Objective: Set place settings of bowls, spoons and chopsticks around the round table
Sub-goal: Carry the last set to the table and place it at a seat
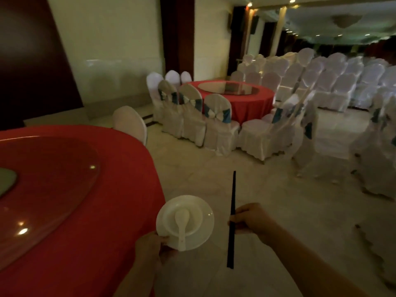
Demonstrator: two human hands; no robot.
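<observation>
The red-clothed round table (120, 189) lies at my ten o'clock, my left hand (150, 246) pinching the near rim of a saucer (205, 224) stacked with bowl (196, 211) and spoon (182, 219), likely light, slippery and breakable, my right hand (252, 219) gripping stiff black chopsticks (233, 189) mid-length at one o'clock.

dim banquet hall under small warm ceiling spotlights (292, 0). pale cream wall (107, 50) at the back, dark wood panel (32, 50) to its left. pale glossy floor (278, 200). far banquet table (252, 103) in a red cloth, glass turntable (228, 88) on top, white-covered chairs with blue bows (216, 125) drawn up to it. rows of plain white-covered chairs (342, 82) packed close at the right.
</observation>
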